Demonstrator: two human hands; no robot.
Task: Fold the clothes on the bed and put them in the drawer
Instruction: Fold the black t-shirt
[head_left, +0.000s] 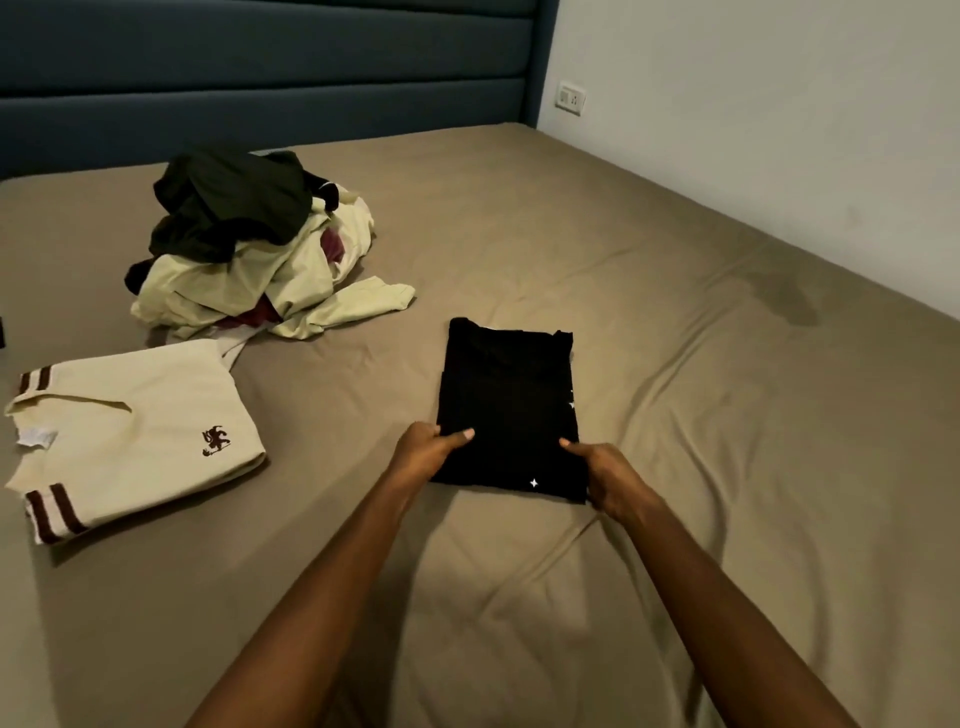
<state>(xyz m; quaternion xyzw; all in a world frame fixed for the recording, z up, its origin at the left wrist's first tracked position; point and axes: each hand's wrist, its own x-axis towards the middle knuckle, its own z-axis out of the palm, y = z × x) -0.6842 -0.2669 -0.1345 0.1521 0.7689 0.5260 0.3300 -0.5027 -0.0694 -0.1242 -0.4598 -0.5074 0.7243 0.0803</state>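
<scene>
A black garment with small white stars lies folded into a narrow rectangle in the middle of the bed. My left hand pinches its near left edge, thumb on top. My right hand grips its near right corner, thumb on the cloth. A folded cream shirt with brown striped cuffs and a dark crest lies flat at the left. Behind it sits a loose pile of clothes: dark green, pale cream and maroon pieces. No drawer is in view.
The tan sheet is wrinkled around my arms. A dark blue padded headboard runs along the back. A white wall with a socket borders the bed's right side. A small dark object shows at the left edge.
</scene>
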